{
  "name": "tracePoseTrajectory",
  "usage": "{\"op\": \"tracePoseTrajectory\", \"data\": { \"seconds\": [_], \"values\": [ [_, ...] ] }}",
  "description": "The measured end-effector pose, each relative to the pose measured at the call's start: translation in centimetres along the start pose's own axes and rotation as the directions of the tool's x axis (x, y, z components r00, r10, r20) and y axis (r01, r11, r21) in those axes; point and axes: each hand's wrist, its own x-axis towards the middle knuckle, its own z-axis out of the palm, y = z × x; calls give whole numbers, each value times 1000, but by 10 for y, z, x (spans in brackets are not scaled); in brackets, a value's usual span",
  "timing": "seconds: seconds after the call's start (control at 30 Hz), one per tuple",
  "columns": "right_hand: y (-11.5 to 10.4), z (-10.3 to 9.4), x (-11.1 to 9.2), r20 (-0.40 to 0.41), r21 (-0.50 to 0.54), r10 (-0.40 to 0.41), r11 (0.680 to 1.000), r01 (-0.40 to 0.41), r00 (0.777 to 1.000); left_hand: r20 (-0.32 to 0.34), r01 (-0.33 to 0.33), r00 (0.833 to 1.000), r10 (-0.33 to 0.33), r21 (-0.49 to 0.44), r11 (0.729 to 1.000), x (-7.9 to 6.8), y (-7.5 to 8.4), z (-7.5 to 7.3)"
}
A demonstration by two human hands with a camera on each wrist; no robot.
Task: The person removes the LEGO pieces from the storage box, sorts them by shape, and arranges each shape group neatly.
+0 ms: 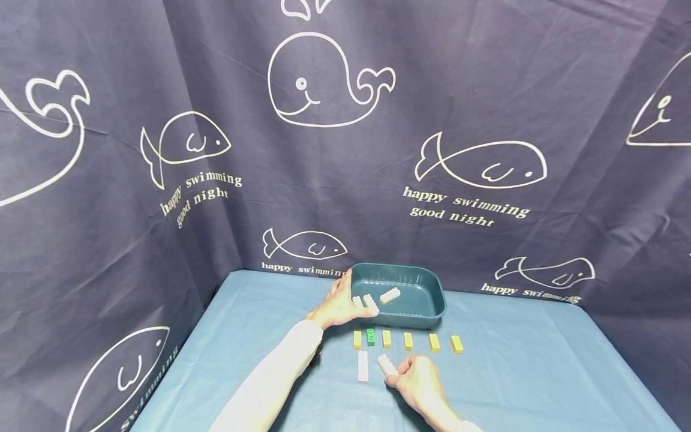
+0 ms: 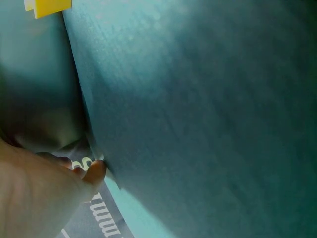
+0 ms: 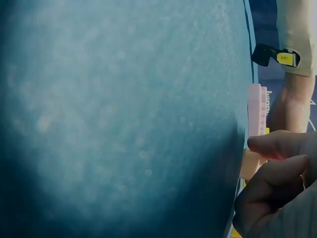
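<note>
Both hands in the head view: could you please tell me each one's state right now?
Left hand: open, spread at the left end of the teal plastic bin.
Right hand: closed, pinching a white studded toy brick.

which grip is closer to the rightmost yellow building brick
Right: the right grip is left of the yellow building brick and nearer the person; the left grip is farther off, at the teal bin's left end.
</note>
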Motion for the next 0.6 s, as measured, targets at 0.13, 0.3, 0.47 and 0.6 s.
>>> {"op": "tracePoseTrajectory", "data": {
  "seconds": [0.13, 0.3, 0.47, 0.6],
  "values": [
    [8, 9, 4, -28, -7, -14, 1000, 14, 1000, 0, -5, 1000, 5, -1, 1000, -1, 1, -1],
    [8, 10, 5, -6, -21, -3, 1000, 3, 1000, 4, -12, 1000, 12, 0, 1000, -1, 2, -1],
    [0, 5, 0, 6, -25, -13, 1000, 14, 1000, 4, -5, 1000, 5, -6, 1000, -2, 3, -2],
    [3, 6, 1, 1, -22, -31, 999, 31, 1000, 8, 2, 1000, -2, -3, 1000, -3, 3, -2]
  ]
}}
